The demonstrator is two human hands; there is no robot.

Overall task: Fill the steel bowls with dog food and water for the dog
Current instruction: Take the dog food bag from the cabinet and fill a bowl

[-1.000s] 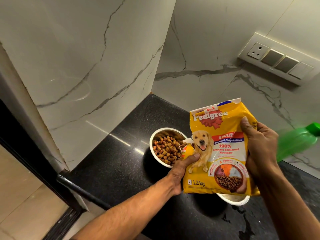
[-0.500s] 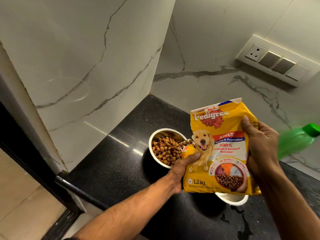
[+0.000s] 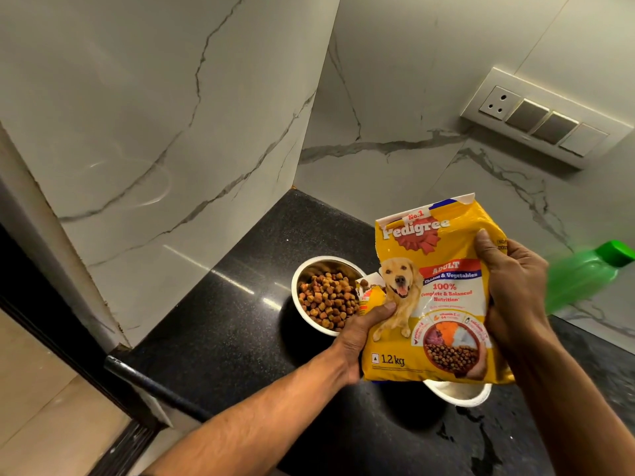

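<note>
Both hands hold a yellow dog food bag (image 3: pixel 436 297) over the black counter. My left hand (image 3: pixel 360 334) grips its lower left corner, next to the torn opening that points at a steel bowl (image 3: pixel 302 273). That bowl holds a heap of brown kibble (image 3: pixel 328 300). My right hand (image 3: pixel 512 290) clasps the bag's right edge. A second steel bowl (image 3: pixel 460 395) sits mostly hidden beneath the bag; its contents cannot be seen. A green water bottle (image 3: pixel 584 274) stands at the right against the wall.
The black granite counter (image 3: pixel 220 338) fills a corner between two white marble walls. A switch panel with a socket (image 3: pixel 546 118) is on the right wall. Spilled water (image 3: pixel 481 448) marks the counter's near right. The counter's edge drops to a tiled floor at the left.
The bag has stayed tipped at the bowl, shifting only slightly. The stream of kibble seen at the opening half a second ago has thinned.
</note>
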